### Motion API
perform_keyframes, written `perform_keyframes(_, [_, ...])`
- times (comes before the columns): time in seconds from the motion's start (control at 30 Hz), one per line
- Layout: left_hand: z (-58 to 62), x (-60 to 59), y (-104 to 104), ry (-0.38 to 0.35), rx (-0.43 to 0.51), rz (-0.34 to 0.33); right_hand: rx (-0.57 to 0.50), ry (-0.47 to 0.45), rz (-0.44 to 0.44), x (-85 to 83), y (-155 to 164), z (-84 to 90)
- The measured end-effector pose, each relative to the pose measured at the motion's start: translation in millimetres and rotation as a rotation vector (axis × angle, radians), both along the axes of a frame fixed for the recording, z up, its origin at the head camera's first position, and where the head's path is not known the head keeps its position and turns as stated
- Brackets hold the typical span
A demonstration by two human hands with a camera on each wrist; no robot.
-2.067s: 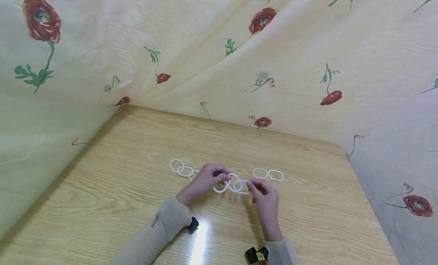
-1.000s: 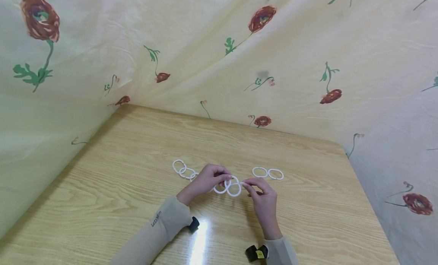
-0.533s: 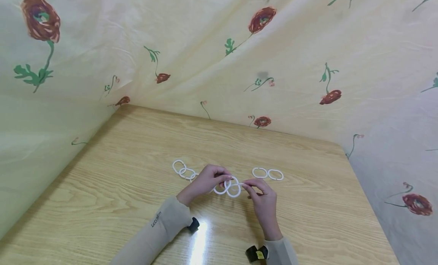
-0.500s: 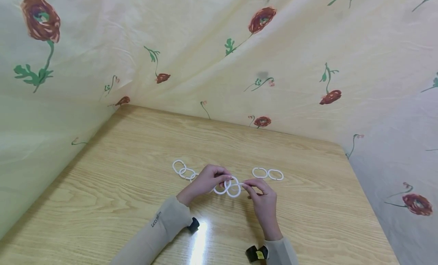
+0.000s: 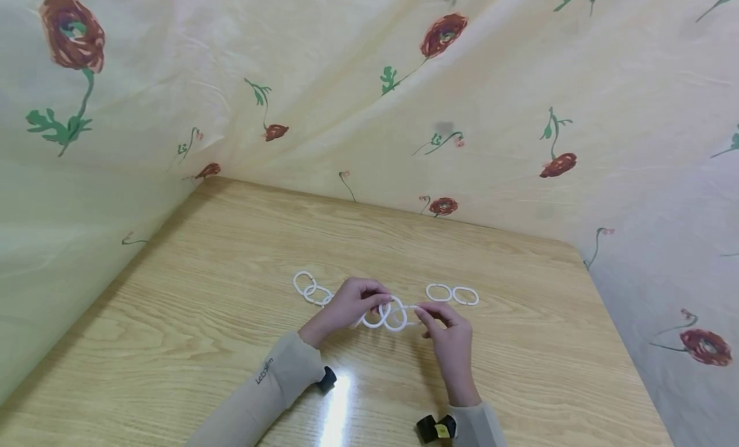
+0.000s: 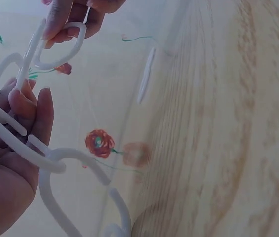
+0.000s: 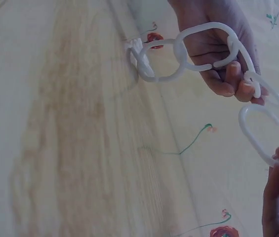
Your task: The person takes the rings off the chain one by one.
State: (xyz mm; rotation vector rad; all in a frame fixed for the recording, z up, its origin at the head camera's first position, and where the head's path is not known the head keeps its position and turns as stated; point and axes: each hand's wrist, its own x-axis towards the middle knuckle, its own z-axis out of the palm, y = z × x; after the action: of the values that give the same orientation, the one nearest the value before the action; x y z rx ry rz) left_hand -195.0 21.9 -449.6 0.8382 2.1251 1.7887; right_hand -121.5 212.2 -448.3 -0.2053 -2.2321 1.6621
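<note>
A chain of white plastic rings (image 5: 314, 294) trails from the wooden table (image 5: 231, 254) up into my left hand (image 5: 372, 298), which grips its raised end links (image 5: 385, 315). In the right wrist view, the left hand (image 7: 213, 54) has fingers curled through those links. My right hand (image 5: 424, 313) pinches a single white ring (image 7: 248, 138) by its rim, right against the chain's end link; whether the two are linked I cannot tell. The left wrist view shows that ring (image 6: 75, 49) at the top, beyond my left hand (image 6: 16, 128).
Two loose white rings (image 5: 439, 292) (image 5: 465, 296) lie side by side on the table, just behind my right hand. A cream cloth with red flowers (image 5: 404, 101) hangs close behind and on both sides. A black device sits on each wrist (image 5: 326, 378) (image 5: 435, 428).
The raised links have bunched closer together between the hands than two seconds ago. In the last half second, my right hand has shifted slightly right; the rest is unchanged.
</note>
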Motion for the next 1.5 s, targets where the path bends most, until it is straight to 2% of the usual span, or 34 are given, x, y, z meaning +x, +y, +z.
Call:
perform_keyframes(0.3, [-1.1,-0.6,0,-0.024,-0.030,0.019,-0.013,-0.145,-0.076,-7.6,7,-0.6])
perform_keyframes(0.5, [-3.6,-0.5,0,-0.055,-0.031,0.004,0.033,-0.224,-0.075,-16.8,14,-2.9])
perform_keyframes(0.8, [-2.1,-1.5,-3,-0.081,-0.039,-0.015,0.145,-0.297,-0.026,-42.8,22,-0.4])
perform_keyframes(1.07, [-0.8,0.5,-11,-0.075,-0.061,0.011,0.188,-0.342,-0.017,-64.4,30,1.3])
perform_keyframes(1.5, [-2.5,4.8,-25,-0.020,-0.030,0.085,0.299,-0.356,-0.029,-82.2,29,-3.4])
